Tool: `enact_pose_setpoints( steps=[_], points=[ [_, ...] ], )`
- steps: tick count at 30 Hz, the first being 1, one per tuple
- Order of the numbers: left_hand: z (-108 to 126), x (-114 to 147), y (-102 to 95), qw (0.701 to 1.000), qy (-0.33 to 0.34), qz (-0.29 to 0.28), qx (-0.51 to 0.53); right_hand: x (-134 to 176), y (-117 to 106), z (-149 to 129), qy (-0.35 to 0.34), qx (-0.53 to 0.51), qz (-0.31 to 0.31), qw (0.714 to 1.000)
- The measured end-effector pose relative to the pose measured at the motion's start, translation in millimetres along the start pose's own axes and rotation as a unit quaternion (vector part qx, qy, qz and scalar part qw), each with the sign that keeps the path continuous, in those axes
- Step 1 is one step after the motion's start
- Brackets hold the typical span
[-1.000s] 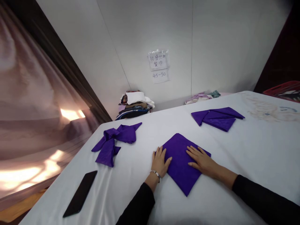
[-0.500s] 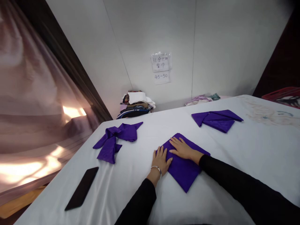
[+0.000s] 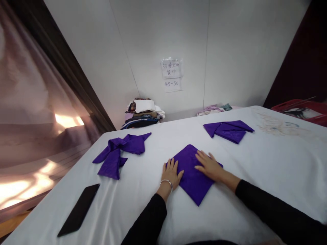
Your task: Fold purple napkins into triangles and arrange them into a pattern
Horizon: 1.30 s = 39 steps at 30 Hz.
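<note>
A purple cloth napkin (image 3: pixel 190 173), folded into a square, lies flat with one corner pointing towards me. My left hand (image 3: pixel 171 175), with a silver bracelet at the wrist, rests on its left corner, fingers stretched out. On the right part of the cloth lies my right hand (image 3: pixel 208 166), palm down and fingers spread. Further left is another purple napkin (image 3: pixel 121 149), shaped like a knot or bow with pointed ends. A third purple napkin (image 3: pixel 230 130), folded with pointed ends, sits at the back right.
A white cloth (image 3: pixel 143 211) covers the table. A black phone-like slab (image 3: pixel 79 209) lies at the left. Behind are a pile of folded clothes (image 3: pixel 143 114), more fabric (image 3: pixel 212 109), a wall with handwritten paper signs (image 3: pixel 171 73), and a red basket (image 3: pixel 301 110). A curtain (image 3: pixel 33 85) hangs left.
My right hand has slid from the napkin's upper part towards its right corner. My left hand stays on the left corner. The whole view has shifted slightly.
</note>
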<state>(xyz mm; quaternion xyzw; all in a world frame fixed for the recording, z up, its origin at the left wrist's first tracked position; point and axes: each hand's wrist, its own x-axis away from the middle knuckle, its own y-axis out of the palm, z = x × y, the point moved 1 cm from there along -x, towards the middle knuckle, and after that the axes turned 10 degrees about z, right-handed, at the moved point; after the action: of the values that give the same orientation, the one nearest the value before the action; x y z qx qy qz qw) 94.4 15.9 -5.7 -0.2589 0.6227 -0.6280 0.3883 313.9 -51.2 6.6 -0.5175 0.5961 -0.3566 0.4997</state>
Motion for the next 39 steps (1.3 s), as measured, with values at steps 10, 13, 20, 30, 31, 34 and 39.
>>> enact_pose_setpoints(
  steps=[10, 13, 20, 30, 31, 34, 39],
  points=[
    [-3.0, -6.0, -0.7, 1.0, 0.012, 0.016, -0.008, 35.0, 13.3, -81.7, -0.106, -0.145, -0.074, 0.981],
    [2.5, -0.2, -5.9, 0.997, 0.002, 0.055, 0.045, 33.6, 7.3, -76.4, -0.08, -0.161, -0.071, 0.981],
    [38.4, 37.1, -5.6, 0.99, 0.079, 0.067, 0.094, 33.7, -0.1, -42.3, -0.065, -0.102, -0.037, 0.992],
    [31.9, 42.3, 5.3, 0.997, 0.071, -0.001, 0.039, 27.1, -19.9, 70.4, 0.065, 0.018, -0.013, 0.998],
    [31.3, 42.2, 5.8, 0.997, 0.069, -0.003, 0.044, 26.6, -22.2, 73.2, 0.083, 0.024, -0.007, 0.996],
    [31.6, 36.0, 4.6, 0.997, 0.053, -0.001, 0.055, 24.6, -22.6, 54.4, 0.077, 0.007, 0.012, 0.997],
    [29.7, 0.6, -5.1, 0.998, 0.045, 0.029, 0.019, 16.7, -5.2, -15.3, -0.061, -0.091, -0.017, 0.994]
  ],
)
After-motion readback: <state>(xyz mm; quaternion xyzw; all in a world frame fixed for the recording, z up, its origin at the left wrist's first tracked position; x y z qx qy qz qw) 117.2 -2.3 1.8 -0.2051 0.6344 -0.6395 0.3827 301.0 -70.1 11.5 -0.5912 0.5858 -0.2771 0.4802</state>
